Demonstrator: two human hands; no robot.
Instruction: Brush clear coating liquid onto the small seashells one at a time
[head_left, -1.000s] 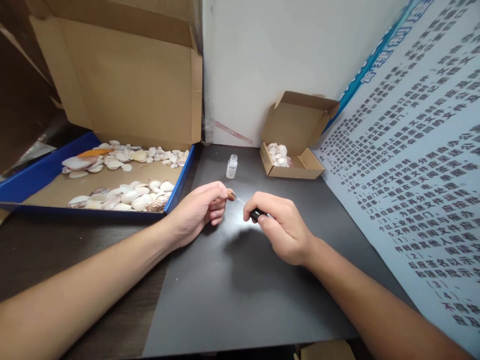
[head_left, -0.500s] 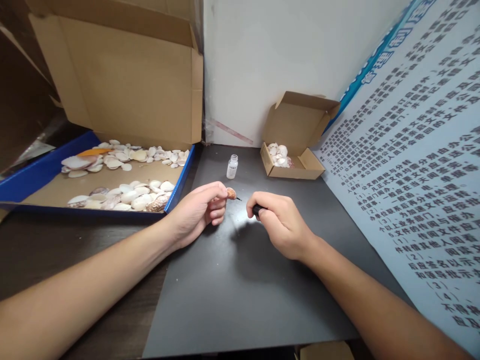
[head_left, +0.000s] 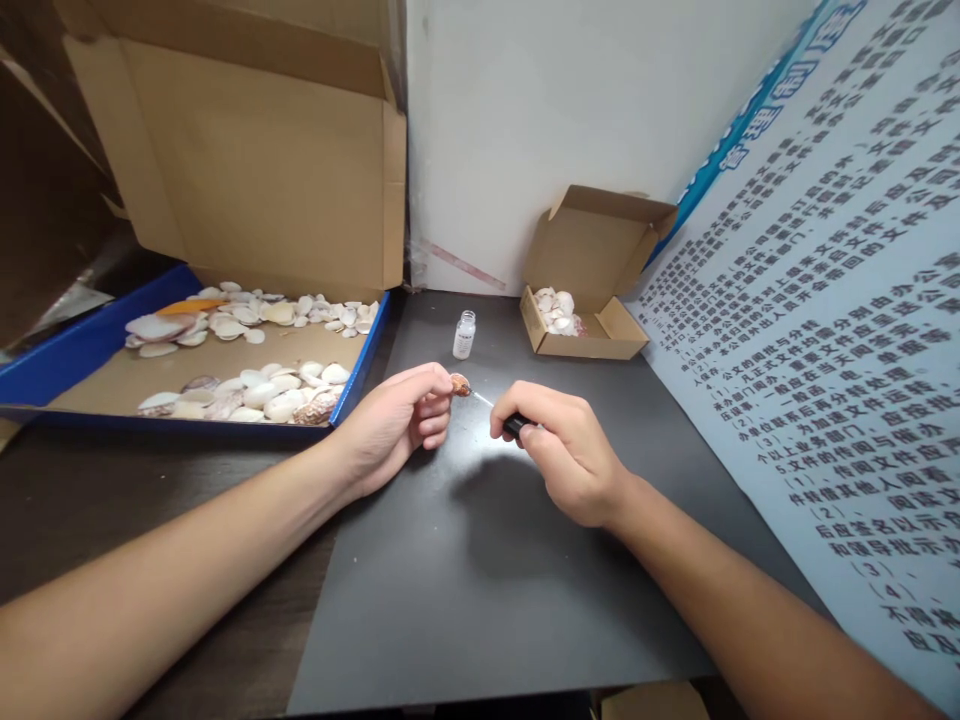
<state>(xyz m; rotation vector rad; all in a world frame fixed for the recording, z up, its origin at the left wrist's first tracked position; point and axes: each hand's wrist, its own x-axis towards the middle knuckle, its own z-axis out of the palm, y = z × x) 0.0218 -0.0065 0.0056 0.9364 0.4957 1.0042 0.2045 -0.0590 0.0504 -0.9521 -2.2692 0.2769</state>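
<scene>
Between thumb and fingertips my left hand pinches a small brown seashell above the grey mat. My right hand is closed around the black handle of a brush applicator. Its thin pale stem points left, and the tip meets the shell's right side. A small clear glass bottle with a white label stands uncapped just behind my hands.
At left, a blue-edged open box holds many shells in two groups. A small cardboard box with white shells sits at the back right. A printed board leans along the right side of the grey mat.
The brush tip has come into contact with the shell, and more of its stem shows. The shell has turned slightly in my left fingers and looks darker and glossier.
</scene>
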